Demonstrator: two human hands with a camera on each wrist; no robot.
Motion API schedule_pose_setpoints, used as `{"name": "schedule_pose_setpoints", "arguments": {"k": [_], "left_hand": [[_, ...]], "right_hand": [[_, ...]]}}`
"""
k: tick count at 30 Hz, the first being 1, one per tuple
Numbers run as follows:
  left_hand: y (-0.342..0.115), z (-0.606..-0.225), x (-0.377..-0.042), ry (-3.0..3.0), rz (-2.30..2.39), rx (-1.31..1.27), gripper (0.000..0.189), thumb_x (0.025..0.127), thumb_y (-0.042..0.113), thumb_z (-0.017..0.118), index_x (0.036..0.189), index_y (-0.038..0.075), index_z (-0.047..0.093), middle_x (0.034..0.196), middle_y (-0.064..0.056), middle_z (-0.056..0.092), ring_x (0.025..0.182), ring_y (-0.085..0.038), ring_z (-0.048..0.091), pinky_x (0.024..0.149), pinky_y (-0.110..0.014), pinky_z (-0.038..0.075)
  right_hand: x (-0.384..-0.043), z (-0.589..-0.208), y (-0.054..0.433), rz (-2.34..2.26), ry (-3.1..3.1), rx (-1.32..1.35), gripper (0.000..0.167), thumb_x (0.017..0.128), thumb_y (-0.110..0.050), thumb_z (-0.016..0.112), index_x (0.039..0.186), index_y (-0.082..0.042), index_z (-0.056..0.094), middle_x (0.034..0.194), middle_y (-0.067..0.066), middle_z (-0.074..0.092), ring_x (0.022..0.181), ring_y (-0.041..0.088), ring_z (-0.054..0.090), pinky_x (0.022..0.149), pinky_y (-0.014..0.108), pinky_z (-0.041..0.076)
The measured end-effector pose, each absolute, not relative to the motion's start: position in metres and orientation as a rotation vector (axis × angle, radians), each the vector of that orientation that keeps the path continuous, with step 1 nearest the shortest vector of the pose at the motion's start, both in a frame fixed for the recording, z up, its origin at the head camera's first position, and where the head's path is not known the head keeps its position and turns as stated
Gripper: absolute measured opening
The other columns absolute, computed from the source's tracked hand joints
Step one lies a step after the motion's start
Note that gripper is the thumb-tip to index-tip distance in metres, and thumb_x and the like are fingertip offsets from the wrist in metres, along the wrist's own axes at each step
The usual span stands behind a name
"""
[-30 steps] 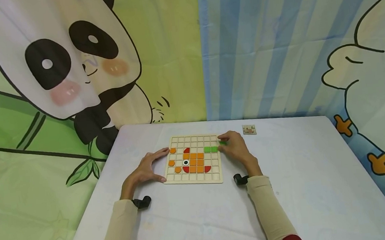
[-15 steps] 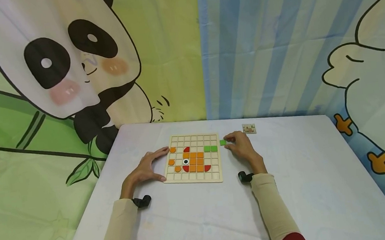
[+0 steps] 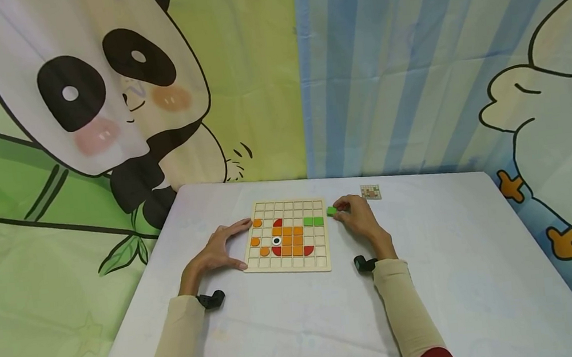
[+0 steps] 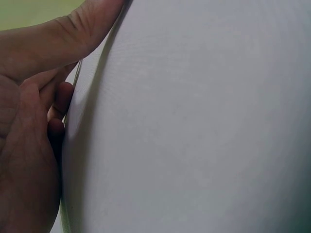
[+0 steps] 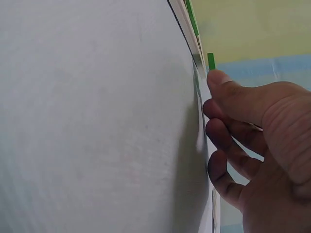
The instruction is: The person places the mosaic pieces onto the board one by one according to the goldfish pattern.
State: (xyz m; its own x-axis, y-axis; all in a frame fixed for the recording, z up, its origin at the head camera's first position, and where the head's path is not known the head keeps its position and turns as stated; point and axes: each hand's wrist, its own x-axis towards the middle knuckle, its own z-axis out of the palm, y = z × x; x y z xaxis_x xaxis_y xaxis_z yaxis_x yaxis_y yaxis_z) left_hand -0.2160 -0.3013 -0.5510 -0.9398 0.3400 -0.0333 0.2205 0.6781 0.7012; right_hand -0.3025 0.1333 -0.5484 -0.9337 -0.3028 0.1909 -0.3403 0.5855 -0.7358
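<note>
A pale wooden grid board (image 3: 320, 261) lies on the table in the head view. On it are orange squares (image 3: 292, 241), orange discs (image 3: 255, 242), red rounded pieces (image 3: 308, 250), an eye tile (image 3: 276, 241) and two green tiles (image 3: 313, 221). My left hand (image 3: 214, 251) has thumb and forefinger spread wide, touching the board's left edge. Just beyond the right edge, my right hand (image 3: 357, 217) pinches a green square tile (image 3: 331, 211) between thumb and fingertips. In the right wrist view, that green tile (image 5: 211, 61) sticks out past the thumb; its held part is hidden.
A small card (image 3: 370, 192) printed with a grid picture lies at the back, beyond my right hand. The white-covered table (image 3: 300, 326) meets a printed curtain (image 3: 259, 118) along its back edge.
My right hand has drawn back slightly to the right from the board, the green tile now showing more at its fingertips and tilting a little. The left hand stays put.
</note>
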Motion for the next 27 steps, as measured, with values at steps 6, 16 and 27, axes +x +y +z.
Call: {"name": "schedule_pose_setpoints", "arguments": {"k": [6,16,27], "left_hand": [[-0.302,-0.551,-0.215,2.733,1.091,0.455,0.12,0.063,0.032,0.108,0.167,0.02,0.048,0.179,-0.004,0.038,0.136,-0.032,0.046,0.117,-0.064,0.035],[-0.301,-0.551,-0.216,2.736,1.086,0.461,0.12,0.063,0.033,0.108,0.167,0.02,0.048,0.179,-0.004,0.038,0.138,-0.033,0.045,0.118,-0.065,0.034],[-0.301,-0.552,-0.217,2.732,1.093,0.455,0.122,0.061,0.032,0.108,0.167,0.022,0.048,0.179,-0.001,0.038,0.135,-0.03,0.045,0.117,-0.061,0.033]], "right_hand": [[-0.302,-0.544,0.123,1.332,-2.733,0.592,0.023,0.095,-0.003,0.081,0.116,0.004,0.078,0.107,0.021,0.08,0.101,0.035,0.075,0.095,0.051,0.058],[-0.303,-0.544,0.105,1.365,-2.755,0.615,0.023,0.096,-0.008,0.083,0.116,0.002,0.08,0.106,0.018,0.082,0.099,0.031,0.076,0.093,0.049,0.059],[-0.307,-0.542,0.092,1.341,-2.739,0.653,0.024,0.096,-0.007,0.083,0.117,0.003,0.081,0.105,0.019,0.082,0.097,0.032,0.075,0.094,0.051,0.059]]}}
